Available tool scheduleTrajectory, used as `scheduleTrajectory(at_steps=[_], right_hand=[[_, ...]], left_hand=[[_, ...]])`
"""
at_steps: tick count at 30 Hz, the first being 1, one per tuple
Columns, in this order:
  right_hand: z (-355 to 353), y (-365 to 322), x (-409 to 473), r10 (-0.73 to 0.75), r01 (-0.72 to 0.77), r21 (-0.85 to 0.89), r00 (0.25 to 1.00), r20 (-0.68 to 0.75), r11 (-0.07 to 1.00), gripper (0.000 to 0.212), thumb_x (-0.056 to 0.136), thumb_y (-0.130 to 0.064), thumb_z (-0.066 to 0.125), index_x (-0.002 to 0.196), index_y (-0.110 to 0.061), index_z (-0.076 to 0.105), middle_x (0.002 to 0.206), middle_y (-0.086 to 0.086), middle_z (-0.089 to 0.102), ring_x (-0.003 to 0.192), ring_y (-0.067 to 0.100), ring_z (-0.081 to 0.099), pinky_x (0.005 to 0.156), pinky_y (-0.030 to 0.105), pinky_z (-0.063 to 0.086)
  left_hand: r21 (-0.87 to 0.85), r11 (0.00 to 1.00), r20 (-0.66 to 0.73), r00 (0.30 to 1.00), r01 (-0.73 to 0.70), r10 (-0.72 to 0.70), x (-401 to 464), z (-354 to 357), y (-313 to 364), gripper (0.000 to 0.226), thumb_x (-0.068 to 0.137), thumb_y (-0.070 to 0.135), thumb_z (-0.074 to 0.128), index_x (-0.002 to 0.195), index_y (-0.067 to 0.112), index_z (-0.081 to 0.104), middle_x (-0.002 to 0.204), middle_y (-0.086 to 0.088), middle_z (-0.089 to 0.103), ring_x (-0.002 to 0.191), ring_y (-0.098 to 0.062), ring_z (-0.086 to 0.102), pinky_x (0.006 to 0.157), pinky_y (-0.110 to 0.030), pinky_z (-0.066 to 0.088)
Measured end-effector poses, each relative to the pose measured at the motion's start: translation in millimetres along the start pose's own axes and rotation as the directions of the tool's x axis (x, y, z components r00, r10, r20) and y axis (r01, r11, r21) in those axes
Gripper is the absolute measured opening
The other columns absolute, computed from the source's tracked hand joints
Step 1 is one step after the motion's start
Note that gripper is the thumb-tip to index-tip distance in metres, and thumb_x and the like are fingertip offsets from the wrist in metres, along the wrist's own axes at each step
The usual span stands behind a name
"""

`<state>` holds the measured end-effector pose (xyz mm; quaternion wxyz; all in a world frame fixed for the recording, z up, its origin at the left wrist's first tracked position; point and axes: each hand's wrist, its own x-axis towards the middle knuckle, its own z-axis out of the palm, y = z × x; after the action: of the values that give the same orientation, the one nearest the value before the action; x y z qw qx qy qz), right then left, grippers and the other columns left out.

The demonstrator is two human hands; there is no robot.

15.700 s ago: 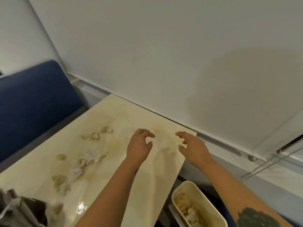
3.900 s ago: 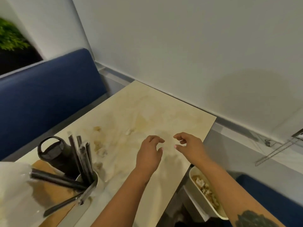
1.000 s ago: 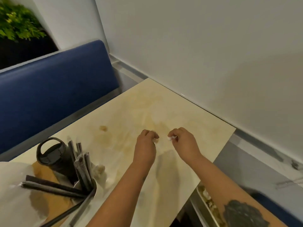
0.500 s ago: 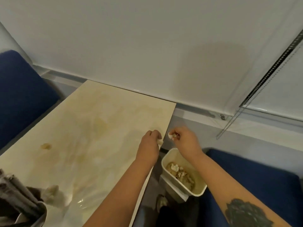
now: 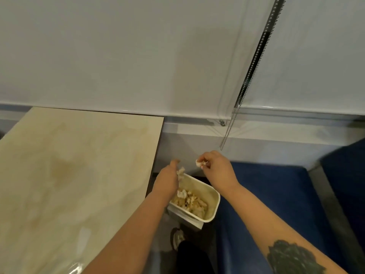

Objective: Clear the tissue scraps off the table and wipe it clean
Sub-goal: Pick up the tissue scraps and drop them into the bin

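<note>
My left hand [image 5: 166, 181] hangs over the near-left end of a cream waste bin [image 5: 216, 204], with a crumpled tissue scrap [image 5: 180, 172] against its fingers, one finger stretched out. My right hand [image 5: 216, 169] is above the bin's far end and pinches a small white tissue scrap [image 5: 198, 163] between thumb and fingertips. Several soiled scraps [image 5: 189, 200] lie inside the bin. The beige table [image 5: 79, 175] at left shows brown stains and wet smears, with no scraps on the part in view.
The bin stands on the floor between the table's right edge and a blue bench seat [image 5: 276, 194]. A white wall and a roller blind with a bead chain [image 5: 229, 127] are behind. A shoe [image 5: 177, 237] shows below the bin.
Both hands have moved right off the table edge and now hang over the bin. The view swung right; the cup of utensils has left the frame.
</note>
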<state>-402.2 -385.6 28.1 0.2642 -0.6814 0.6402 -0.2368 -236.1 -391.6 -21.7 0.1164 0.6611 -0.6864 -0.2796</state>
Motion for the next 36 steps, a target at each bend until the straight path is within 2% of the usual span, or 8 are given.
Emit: scheduleTrajectory(at_steps=[2, 5, 15, 21, 27, 31, 36], right_hand=[[-0.7, 8.0, -2.3, 0.023, -0.023, 0.012, 1.0, -0.013, 1.0, 0.018, 0.084, -0.001, 0.059, 0.093, -0.013, 0.068, 0.089, -0.008, 0.051, 0.071, 0.001, 0.046, 0.066, 0.001, 0.035], [0.5, 17.4, -5.9, 0.053, -0.052, 0.011, 0.999, -0.013, 0.999, 0.018, 0.084, -0.001, 0.059, 0.092, -0.014, 0.068, 0.091, -0.006, 0.054, 0.073, 0.003, 0.049, 0.066, 0.004, 0.036], [8.2, 27.8, -14.8, 0.104, -0.104, -0.016, 0.994, 0.027, 0.994, 0.022, 0.086, -0.003, 0.057, 0.096, -0.018, 0.07, 0.101, -0.001, 0.061, 0.09, 0.015, 0.058, 0.081, 0.03, 0.05], [15.2, 29.8, -18.1, 0.133, -0.124, -0.07, 0.982, 0.133, 0.99, 0.029, 0.084, -0.006, 0.06, 0.106, -0.022, 0.069, 0.106, -0.003, 0.061, 0.1, 0.013, 0.057, 0.086, 0.025, 0.047], [18.2, 23.9, -20.8, 0.123, -0.111, -0.094, 0.984, 0.131, 0.989, 0.028, 0.085, -0.009, 0.061, 0.108, -0.022, 0.068, 0.108, -0.003, 0.061, 0.101, 0.013, 0.057, 0.081, 0.018, 0.042], [17.6, 9.4, -18.8, 0.083, -0.068, -0.118, 0.989, 0.123, 0.991, 0.027, 0.085, -0.012, 0.062, 0.11, -0.023, 0.065, 0.108, -0.003, 0.059, 0.1, 0.013, 0.056, 0.079, 0.02, 0.042], [20.1, -20.4, -15.0, -0.013, 0.024, -0.08, 0.991, 0.133, 0.996, 0.027, 0.086, -0.014, 0.062, 0.11, -0.026, 0.064, 0.11, -0.004, 0.057, 0.101, 0.012, 0.055, 0.085, 0.025, 0.044]], left_hand=[[0.013, 1.0, 0.066, 0.998, 0.004, -0.005, 6.9, 8.3, -3.2, 0.042, 0.089, 0.003, 0.048, 0.128, 0.019, 0.053, 0.118, -0.007, 0.063, 0.104, -0.023, 0.06, 0.084, -0.028, 0.045], [0.027, 1.0, 0.113, 0.993, 0.015, -0.018, 9.6, 17.4, -7.3, 0.043, 0.087, -0.002, 0.05, 0.124, 0.019, 0.059, 0.121, -0.007, 0.061, 0.105, -0.02, 0.06, 0.09, -0.026, 0.046], [-0.051, 0.999, 0.033, 0.999, 0.006, -0.004, 2.5, 16.9, -7.8, 0.035, 0.089, 0.004, 0.054, 0.119, 0.021, 0.061, 0.118, 0.0, 0.063, 0.102, -0.016, 0.061, 0.087, -0.027, 0.049], [-0.097, 0.995, -0.046, 0.999, 0.007, -0.011, -4.8, 2.9, -10.2, 0.034, 0.087, 0.01, 0.059, 0.117, 0.025, 0.062, 0.113, 0.006, 0.066, 0.1, -0.011, 0.062, 0.087, -0.026, 0.051], [-0.138, 0.99, -0.085, 0.996, -0.004, -0.008, -16.9, -8.4, -13.7, 0.037, 0.085, 0.007, 0.058, 0.118, 0.024, 0.062, 0.115, 0.005, 0.065, 0.103, -0.013, 0.061, 0.092, -0.031, 0.05], [-0.089, 0.996, -0.128, 0.992, -0.032, 0.02, -26.0, -18.9, -16.8, 0.039, 0.084, 0.009, 0.057, 0.12, 0.023, 0.06, 0.12, 0.003, 0.062, 0.11, -0.016, 0.057, 0.092, -0.026, 0.043], [-0.08, 0.997, -0.224, 0.975, -0.02, 0.002, -44.0, -40.9, -21.6, 0.036, 0.087, 0.013, 0.058, 0.121, 0.023, 0.059, 0.124, 0.002, 0.059, 0.115, -0.016, 0.053, 0.092, -0.024, 0.039]])
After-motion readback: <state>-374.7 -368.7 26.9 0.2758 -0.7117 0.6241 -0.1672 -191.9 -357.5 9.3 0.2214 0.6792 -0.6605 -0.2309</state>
